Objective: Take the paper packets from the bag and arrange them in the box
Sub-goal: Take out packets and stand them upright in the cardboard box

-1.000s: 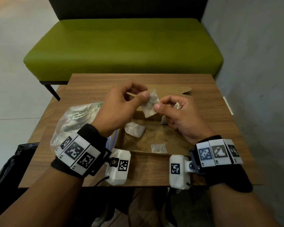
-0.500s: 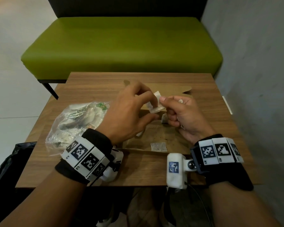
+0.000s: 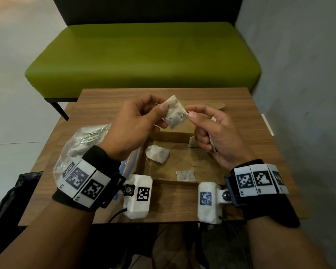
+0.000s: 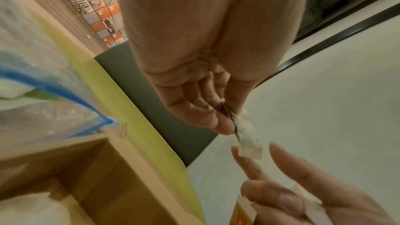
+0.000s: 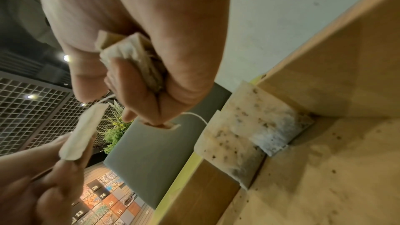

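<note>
The left hand (image 3: 132, 127) pinches a speckled white paper packet (image 3: 175, 112) by its left edge between thumb and fingertips, holding it in the air above the far wall of the open brown cardboard box (image 3: 159, 135). The packet is tilted, its long axis running from upper left down to lower right, and a thin white string (image 3: 183, 113) leads off its right side. The right hand (image 3: 214, 133) pinches that string between thumb and forefinger just beside the packet, while its lower fingers are curled around a second bundle of paper packets (image 5: 132, 61) pressed into the palm.

From both grips the box floor lies straight below and toward the person. 3 packets already lie in it: 1 crumpled one (image 3: 157, 153) below the left hand, 1 flat one (image 3: 185, 175) near the front wall, 1 leaning in the far right corner (image 3: 192, 142). The left hand is the nearer to the free floor in the middle, so lowering the packet there looks like the coming move.

The clear plastic bag with a blue zip strip (image 3: 81, 144) lies left of the left wrist, beside the box.

No brand is readable on the packets. The numbers 12, 13, 15, 17 and 20 show on distant wall panels (image 4: 101, 11).
</note>
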`<state>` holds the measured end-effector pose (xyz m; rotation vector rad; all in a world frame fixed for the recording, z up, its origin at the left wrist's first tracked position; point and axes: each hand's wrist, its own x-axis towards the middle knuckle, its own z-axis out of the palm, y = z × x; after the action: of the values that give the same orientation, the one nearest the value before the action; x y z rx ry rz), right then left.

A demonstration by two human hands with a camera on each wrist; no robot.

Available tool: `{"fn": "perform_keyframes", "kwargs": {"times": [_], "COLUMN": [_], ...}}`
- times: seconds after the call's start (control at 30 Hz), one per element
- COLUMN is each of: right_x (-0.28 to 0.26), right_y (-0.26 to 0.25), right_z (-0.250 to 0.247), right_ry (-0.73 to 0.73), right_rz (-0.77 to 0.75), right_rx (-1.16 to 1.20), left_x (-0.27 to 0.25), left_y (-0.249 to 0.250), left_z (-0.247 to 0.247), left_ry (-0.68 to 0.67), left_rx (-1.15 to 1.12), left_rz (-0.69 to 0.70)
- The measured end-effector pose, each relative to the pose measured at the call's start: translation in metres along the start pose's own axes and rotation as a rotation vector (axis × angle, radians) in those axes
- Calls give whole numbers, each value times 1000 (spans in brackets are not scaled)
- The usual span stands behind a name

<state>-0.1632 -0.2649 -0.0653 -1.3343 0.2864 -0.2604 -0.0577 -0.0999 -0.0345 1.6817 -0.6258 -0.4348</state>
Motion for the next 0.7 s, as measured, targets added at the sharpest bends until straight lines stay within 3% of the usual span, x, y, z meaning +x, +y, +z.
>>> {"fn": "perform_keyframes", "kwargs": {"times": [0.2,0.47,0.7], "right_x": [0,-4,-1], "right_y": [0,-3,-2], "right_z": [4,10,2], "right_ry": [28,0,73], "right_rz": [-11,-71,-97], "right_rx": [-56,-155,-48], "left_x": [-1,-4,-2], "left_y": [4,5,-1], "left_z": [1,-2,-7], "left_ry": [-31,-117,4], "left_rx": [-7,250,131], "left_rz": [-36,51,-46]}}
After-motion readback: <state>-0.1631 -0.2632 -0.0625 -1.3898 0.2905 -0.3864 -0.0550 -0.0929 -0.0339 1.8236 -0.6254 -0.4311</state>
